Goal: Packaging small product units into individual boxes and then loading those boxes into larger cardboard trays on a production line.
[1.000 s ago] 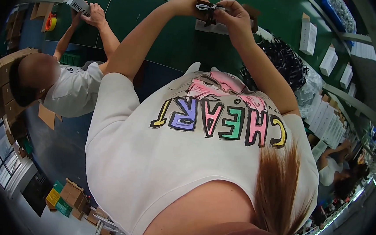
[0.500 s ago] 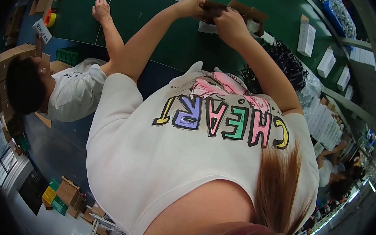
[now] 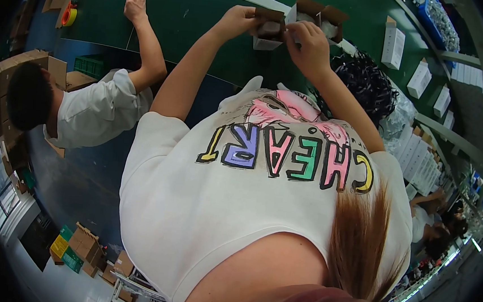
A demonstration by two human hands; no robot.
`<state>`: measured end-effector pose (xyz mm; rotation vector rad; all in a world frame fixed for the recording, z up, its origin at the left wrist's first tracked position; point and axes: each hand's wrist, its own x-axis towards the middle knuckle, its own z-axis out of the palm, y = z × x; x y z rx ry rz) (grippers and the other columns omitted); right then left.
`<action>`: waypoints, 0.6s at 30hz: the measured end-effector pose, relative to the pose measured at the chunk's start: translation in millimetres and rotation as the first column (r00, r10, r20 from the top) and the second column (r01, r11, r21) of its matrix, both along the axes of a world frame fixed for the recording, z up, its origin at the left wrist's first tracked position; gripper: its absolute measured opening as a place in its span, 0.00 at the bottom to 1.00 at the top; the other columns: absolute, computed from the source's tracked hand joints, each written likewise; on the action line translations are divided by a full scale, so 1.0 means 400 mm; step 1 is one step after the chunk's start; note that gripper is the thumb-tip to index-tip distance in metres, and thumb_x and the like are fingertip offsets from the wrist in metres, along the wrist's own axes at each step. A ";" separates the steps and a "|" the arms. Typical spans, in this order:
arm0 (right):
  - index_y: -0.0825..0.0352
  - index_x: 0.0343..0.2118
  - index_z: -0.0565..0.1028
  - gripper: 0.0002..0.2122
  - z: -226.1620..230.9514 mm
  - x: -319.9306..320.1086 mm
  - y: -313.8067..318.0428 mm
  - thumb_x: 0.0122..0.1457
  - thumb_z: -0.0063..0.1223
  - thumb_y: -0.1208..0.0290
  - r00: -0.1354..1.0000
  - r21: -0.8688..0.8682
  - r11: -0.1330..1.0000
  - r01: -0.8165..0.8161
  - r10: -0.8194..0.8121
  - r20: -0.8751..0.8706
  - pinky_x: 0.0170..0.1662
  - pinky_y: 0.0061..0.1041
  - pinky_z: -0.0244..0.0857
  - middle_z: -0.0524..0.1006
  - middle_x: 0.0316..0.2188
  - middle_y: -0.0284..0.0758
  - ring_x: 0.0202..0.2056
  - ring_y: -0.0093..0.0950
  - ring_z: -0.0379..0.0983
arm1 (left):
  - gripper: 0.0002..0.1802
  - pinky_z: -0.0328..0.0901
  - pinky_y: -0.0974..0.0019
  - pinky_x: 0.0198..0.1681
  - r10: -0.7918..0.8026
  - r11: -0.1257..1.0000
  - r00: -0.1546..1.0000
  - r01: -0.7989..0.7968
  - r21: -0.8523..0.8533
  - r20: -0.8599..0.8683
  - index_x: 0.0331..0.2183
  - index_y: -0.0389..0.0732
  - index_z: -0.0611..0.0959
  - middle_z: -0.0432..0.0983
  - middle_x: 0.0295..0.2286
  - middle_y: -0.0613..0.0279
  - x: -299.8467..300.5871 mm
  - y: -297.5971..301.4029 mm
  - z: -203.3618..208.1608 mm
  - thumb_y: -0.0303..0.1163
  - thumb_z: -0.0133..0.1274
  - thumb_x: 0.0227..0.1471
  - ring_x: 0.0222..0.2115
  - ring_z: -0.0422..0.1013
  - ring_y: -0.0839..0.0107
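A small open carton (image 3: 268, 43), white outside and brown inside, stands on the green table in front of me. My left hand (image 3: 237, 23) pinches its raised brown flap at the left side. At the carton's right edge, my right hand (image 3: 310, 50) is closed, with thumb and fingertips against the rim. Something pale lies inside, too small to name. Right behind my right hand stand more open cartons (image 3: 334, 16) with brown flaps up and whitish, clear-looking contents.
Black shredded strips (image 3: 366, 84) are heaped right of my right forearm. White boxes (image 3: 393, 48) stand farther right, near a blue bin (image 3: 433, 15) of clear-wrapped pieces. At left, a co-worker's hand (image 3: 135, 7) rests on the table, near a yellow tape roll (image 3: 69, 15).
My hands have moved apart and slightly lower, so the carton's opening now shows between them. The co-worker at left no longer shows a white box in hand.
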<state>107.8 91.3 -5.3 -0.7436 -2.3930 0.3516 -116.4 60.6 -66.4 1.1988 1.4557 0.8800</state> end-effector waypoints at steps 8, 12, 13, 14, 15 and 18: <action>0.62 0.47 0.69 0.20 -0.137 0.013 -0.031 0.49 0.57 0.81 0.999 -0.269 0.962 -0.042 0.033 -0.038 0.33 0.27 0.67 0.73 0.38 0.34 0.30 0.31 0.72 | 0.13 0.67 0.75 0.43 0.157 0.916 0.952 -0.240 0.322 0.264 0.42 0.43 0.84 0.75 0.46 0.59 0.073 -0.076 -0.020 0.29 0.53 0.54 0.36 0.71 0.74; 0.60 0.50 0.67 0.23 -0.167 0.006 -0.034 0.49 0.57 0.80 0.997 -0.281 0.960 -0.020 -0.001 -0.073 0.32 0.28 0.67 0.74 0.36 0.33 0.30 0.32 0.72 | 0.15 0.66 0.74 0.44 0.247 0.746 0.948 -0.055 0.663 -0.199 0.45 0.44 0.82 0.72 0.51 0.62 0.086 -0.110 -0.058 0.29 0.55 0.53 0.38 0.71 0.72; 0.60 0.50 0.66 0.23 -0.168 0.012 -0.038 0.49 0.57 0.80 0.996 -0.326 0.945 -0.014 -0.014 -0.084 0.32 0.28 0.67 0.74 0.36 0.33 0.29 0.32 0.72 | 0.17 0.67 0.74 0.44 0.192 0.776 0.958 -0.016 0.630 -0.212 0.46 0.45 0.82 0.71 0.52 0.63 0.078 -0.119 -0.065 0.30 0.56 0.52 0.38 0.72 0.71; 0.60 0.50 0.66 0.24 -0.169 0.016 -0.042 0.49 0.57 0.80 0.995 -0.371 0.929 -0.010 -0.028 -0.095 0.32 0.28 0.67 0.74 0.36 0.34 0.29 0.32 0.72 | 0.18 0.67 0.73 0.44 0.137 0.802 0.965 0.024 0.596 -0.223 0.47 0.45 0.81 0.71 0.52 0.64 0.070 -0.127 -0.073 0.30 0.57 0.51 0.38 0.72 0.71; 0.60 0.51 0.66 0.24 -0.170 0.018 -0.045 0.49 0.57 0.80 0.994 -0.414 0.910 -0.006 -0.042 -0.106 0.32 0.28 0.67 0.74 0.36 0.34 0.29 0.32 0.72 | 0.19 0.68 0.73 0.43 0.081 0.826 0.969 0.065 0.561 -0.231 0.47 0.46 0.81 0.71 0.53 0.65 0.064 -0.133 -0.080 0.30 0.57 0.51 0.38 0.72 0.70; 0.60 0.51 0.66 0.24 -0.178 0.018 -0.039 0.49 0.57 0.80 0.994 -0.393 0.919 0.015 -0.056 -0.093 0.32 0.28 0.67 0.74 0.36 0.35 0.29 0.32 0.72 | 0.21 0.69 0.71 0.42 0.163 0.786 0.902 0.126 0.605 -0.400 0.48 0.45 0.80 0.71 0.52 0.64 0.076 -0.122 -0.056 0.31 0.59 0.49 0.39 0.73 0.69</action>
